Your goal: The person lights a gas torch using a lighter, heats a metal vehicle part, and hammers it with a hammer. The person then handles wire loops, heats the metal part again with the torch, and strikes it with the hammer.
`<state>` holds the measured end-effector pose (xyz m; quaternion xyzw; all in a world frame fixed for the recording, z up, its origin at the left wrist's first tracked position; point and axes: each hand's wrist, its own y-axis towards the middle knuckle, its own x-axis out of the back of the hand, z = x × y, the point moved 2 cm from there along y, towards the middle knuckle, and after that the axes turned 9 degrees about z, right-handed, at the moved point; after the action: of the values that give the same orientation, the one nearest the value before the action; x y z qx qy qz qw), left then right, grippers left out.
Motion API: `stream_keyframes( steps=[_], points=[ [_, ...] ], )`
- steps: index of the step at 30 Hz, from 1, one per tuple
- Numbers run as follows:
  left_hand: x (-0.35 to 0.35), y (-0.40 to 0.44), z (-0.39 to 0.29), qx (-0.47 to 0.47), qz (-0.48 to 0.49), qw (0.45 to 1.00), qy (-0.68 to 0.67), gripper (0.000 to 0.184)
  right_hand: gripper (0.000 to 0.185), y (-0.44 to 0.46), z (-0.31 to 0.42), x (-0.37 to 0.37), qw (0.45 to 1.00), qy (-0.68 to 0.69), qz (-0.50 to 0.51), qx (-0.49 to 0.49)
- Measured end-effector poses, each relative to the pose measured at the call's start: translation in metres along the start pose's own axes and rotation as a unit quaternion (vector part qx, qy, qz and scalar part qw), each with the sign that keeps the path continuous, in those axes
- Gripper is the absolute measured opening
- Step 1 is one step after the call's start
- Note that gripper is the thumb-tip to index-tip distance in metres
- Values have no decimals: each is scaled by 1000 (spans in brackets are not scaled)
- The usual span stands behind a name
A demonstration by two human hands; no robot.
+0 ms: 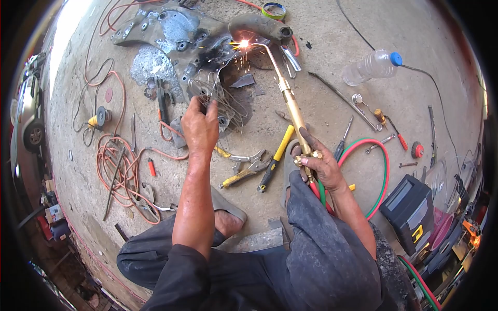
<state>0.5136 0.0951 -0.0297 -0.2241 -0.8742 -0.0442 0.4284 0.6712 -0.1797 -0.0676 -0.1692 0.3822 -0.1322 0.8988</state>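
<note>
Fingers of my left hand (201, 124) are closed on a bundle of thin wire (228, 106), one strand of which runs up toward the flame. My right hand (322, 163) is wrapped round the lower end of a brass gas torch (294, 110), near its valve knobs. Bright flame and sparks (244, 44) show at the torch tip, against a dark metal part (210, 46) with a curved tube (259, 27) at its right end. Red and green hoses (385, 171) lead from the torch.
Locking pliers (251, 167), a yellow-handled hammer (276, 158), an orange cable (111, 166) and an angle grinder (100, 118) lie on the concrete. On the right are a plastic bottle (371, 67), a long bar (342, 98), wrenches and a black toolbox (410, 207).
</note>
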Motion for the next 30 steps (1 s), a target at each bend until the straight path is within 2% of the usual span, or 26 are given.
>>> stream_keyframes(
  steps=[14,17,20,23,27,30],
  points=[
    [0,1,2,-5,-1,1000,7,26,74,-1,-1,0,1000,1,6,-4],
    [3,-1,2,26,0,999,-23,26,74,0,0,0,1000,0,5,-8],
    [3,-8,14,-9,-5,990,-139,25,74,0,1,-3,1000,3,3,-7],
    [1,-23,25,37,25,972,-229,24,74,0,1,-3,1000,4,2,-4],
    [-8,-50,26,81,69,948,-299,17,74,0,1,-1,1000,-6,2,-5],
    [-16,-63,36,82,83,954,-275,16,74,0,0,-2,1000,-4,1,-6]
  ],
)
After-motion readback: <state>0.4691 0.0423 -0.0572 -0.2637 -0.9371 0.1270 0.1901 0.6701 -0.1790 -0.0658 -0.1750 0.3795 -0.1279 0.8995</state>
